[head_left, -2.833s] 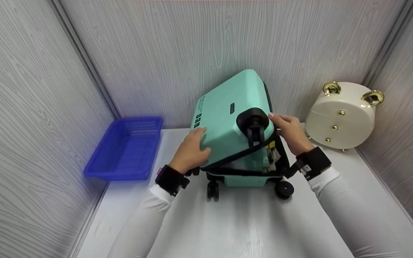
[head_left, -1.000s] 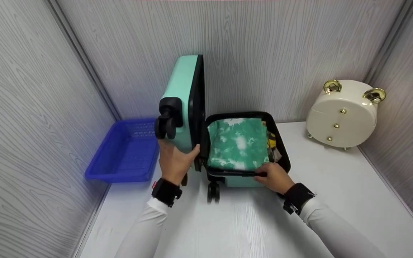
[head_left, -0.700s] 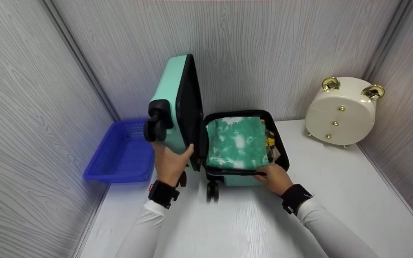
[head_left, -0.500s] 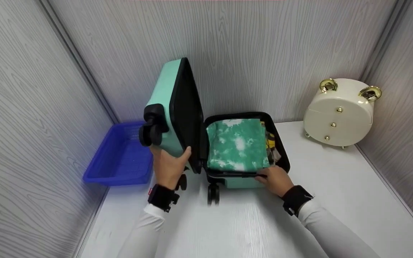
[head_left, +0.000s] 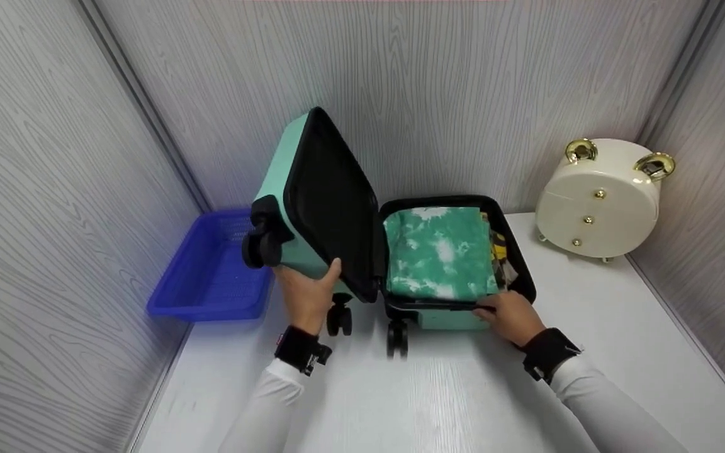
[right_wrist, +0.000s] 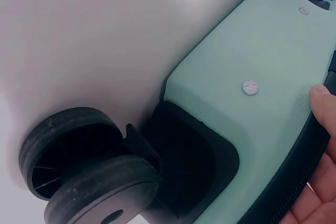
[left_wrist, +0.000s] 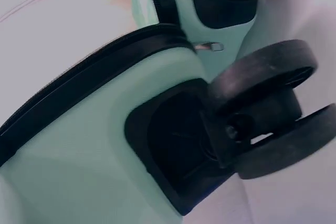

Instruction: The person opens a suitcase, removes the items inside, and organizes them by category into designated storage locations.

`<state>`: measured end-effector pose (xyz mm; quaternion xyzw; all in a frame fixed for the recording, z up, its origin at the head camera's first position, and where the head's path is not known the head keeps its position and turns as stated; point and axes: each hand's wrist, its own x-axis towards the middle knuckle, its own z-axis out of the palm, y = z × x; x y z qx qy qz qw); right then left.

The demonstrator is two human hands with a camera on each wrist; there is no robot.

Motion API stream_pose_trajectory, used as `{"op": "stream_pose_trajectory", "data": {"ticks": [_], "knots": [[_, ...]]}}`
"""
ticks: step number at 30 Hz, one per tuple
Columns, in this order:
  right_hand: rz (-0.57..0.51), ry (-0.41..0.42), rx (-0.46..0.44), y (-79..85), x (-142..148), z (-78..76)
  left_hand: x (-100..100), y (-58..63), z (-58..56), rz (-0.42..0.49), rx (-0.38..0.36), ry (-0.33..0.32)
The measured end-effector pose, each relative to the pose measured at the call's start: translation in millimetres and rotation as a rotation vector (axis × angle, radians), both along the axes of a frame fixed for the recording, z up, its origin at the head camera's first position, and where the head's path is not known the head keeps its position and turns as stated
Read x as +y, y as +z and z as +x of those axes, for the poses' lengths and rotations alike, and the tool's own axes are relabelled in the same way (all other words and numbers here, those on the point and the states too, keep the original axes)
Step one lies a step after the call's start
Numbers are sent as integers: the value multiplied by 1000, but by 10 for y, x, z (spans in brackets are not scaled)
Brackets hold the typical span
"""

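A mint-green suitcase stands unfolded on the table, its lid (head_left: 331, 195) tilted up to the left with the black lining showing. My left hand (head_left: 308, 296) grips the lid's near side, thumb over the rim and the other fingers hidden beneath. In the left wrist view, a black double wheel (left_wrist: 262, 108) juts from a green shell. At the near edge of the suitcase base (head_left: 450, 319), my right hand (head_left: 513, 318) pinches the black zippered rim (right_wrist: 294, 182). Folded green-and-white tie-dye cloth (head_left: 441, 251) fills most of the base, with yellow and dark patterned fabric (head_left: 499, 251) beside it.
A blue plastic basket (head_left: 211, 311) sits left of the suitcase, partly behind the lid's wheel. To the right stands a cream round case (head_left: 595, 214) with gold ear-like rings. Grey wood-grain walls (head_left: 450, 94) enclose the back and sides of the white table (head_left: 400, 402).
The lid has swung up and over to the left, uncovering the cloth. My right hand has gone from the lid to the base's near rim. Lately the suitcase base has shifted slightly right.
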<state>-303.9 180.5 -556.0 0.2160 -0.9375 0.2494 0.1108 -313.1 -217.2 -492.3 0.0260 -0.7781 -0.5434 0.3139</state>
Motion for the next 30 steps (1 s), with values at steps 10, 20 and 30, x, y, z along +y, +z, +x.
{"op": "stream_pose_trajectory", "data": {"ticks": [10,20,30], "knots": [[15,-19,27,-29,-24,41,-173,-295,-18,212,-26,-26],[31,-61,40,-13,-46,79,-298,-593,-15,398,-34,-73],[30,-52,45,-35,-70,80,-357,-832,-55,522,-101,-33]]}}
